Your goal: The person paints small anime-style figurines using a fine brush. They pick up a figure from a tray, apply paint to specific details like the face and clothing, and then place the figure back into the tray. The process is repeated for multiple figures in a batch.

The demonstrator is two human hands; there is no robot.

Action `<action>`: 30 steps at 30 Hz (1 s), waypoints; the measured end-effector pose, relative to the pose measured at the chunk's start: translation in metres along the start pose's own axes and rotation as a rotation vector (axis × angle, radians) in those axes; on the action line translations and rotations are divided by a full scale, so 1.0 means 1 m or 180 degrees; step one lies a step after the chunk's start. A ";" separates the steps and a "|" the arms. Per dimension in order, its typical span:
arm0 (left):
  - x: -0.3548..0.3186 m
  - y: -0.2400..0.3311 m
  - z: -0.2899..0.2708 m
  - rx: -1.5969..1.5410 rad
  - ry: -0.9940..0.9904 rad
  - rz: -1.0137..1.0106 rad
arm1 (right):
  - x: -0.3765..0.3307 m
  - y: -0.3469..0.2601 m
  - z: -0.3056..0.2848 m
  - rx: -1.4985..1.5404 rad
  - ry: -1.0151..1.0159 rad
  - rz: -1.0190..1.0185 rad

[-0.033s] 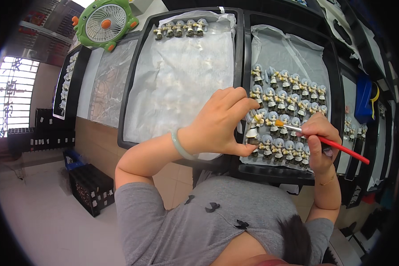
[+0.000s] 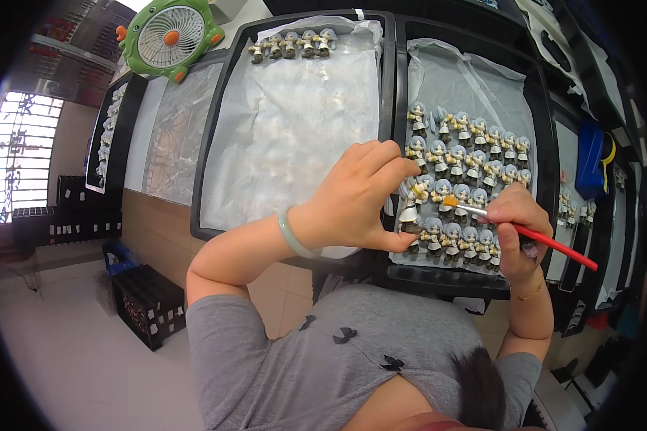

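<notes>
My left hand (image 2: 363, 197) is closed around a small figurine (image 2: 409, 207), fingers at its head end and thumb by its dark base. It has pale hair and a white outfit. Between the fingers of my right hand (image 2: 519, 223) is a paintbrush (image 2: 564, 249) with a red handle, a silver ferrule and orange-yellow bristles. The bristle tip points left, a little right of the held figurine and over other figurines. Rows of similar figurines (image 2: 474, 165) lie on white paper in the right black tray (image 2: 474, 285).
The left black tray (image 2: 210, 147) is lined with white paper (image 2: 287, 115) and has a short row of figurines (image 2: 290, 47) at its far end. A green animal-shaped fan (image 2: 171, 37) stands far left. A blue container (image 2: 591, 161) is at right; a black crate (image 2: 148, 305) sits on the floor.
The paintbrush in my right hand has shifted slightly left, its tip nearer the held figurine. My left hand has kept its place.
</notes>
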State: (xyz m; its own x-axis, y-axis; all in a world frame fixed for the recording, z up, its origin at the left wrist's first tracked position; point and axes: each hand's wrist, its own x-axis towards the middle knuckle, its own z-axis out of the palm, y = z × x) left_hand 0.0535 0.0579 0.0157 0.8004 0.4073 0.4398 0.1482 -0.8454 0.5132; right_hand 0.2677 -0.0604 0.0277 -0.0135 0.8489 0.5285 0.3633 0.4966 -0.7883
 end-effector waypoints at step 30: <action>0.000 -0.010 0.001 -0.1581 -0.0345 -0.0462 | 0.001 0.065 -0.001 -0.1504 -0.1353 0.2257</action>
State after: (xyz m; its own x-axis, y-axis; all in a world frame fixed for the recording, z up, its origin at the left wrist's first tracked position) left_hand 0.0531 0.0661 0.0099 0.8515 0.4477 0.2730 -0.0101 -0.5066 0.8621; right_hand 0.2919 -0.0278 -0.0227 0.0508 0.9653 -0.2562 0.7547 -0.2051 -0.6232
